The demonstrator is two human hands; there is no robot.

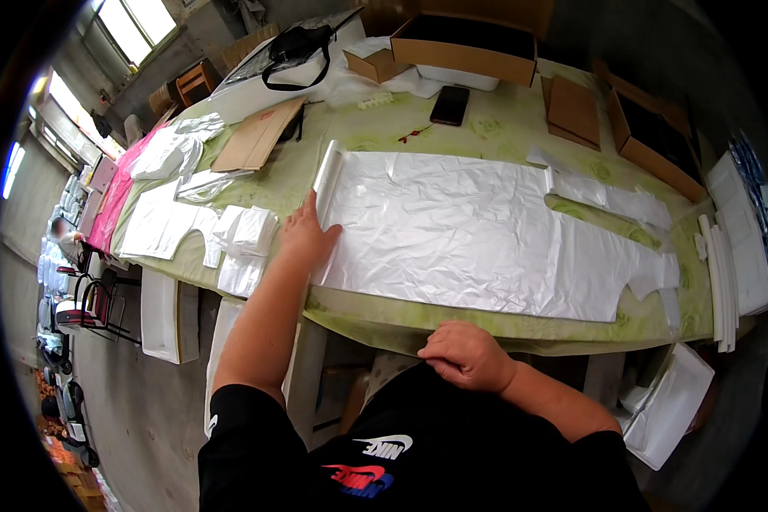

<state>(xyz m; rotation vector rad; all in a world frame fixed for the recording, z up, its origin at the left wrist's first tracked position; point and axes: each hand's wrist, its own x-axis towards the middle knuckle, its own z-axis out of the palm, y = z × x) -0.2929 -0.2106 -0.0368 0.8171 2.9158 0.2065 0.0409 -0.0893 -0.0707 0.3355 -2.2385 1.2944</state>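
A thin white plastic gown (452,230), with a cut-out and sleeve-like strips at its right end, lies spread and creased across the table. Its left edge is a narrow rolled or folded band (328,171). My left hand (308,236) rests on that edge with the fingers stretched out, gripping nothing that I can see. Close to my body, below the table's front edge, my right hand (469,356) is curled into a loose fist. Nothing shows in it, and it is apart from the plastic.
Folded white plastic pieces (246,232) and a flat one (158,224) lie left on the green-patterned tablecloth (486,128). Behind are a flat cardboard piece (260,136), a dark phone (450,106) and an open cardboard box (465,47). Another box (657,145) and white tubes (723,286) are right.
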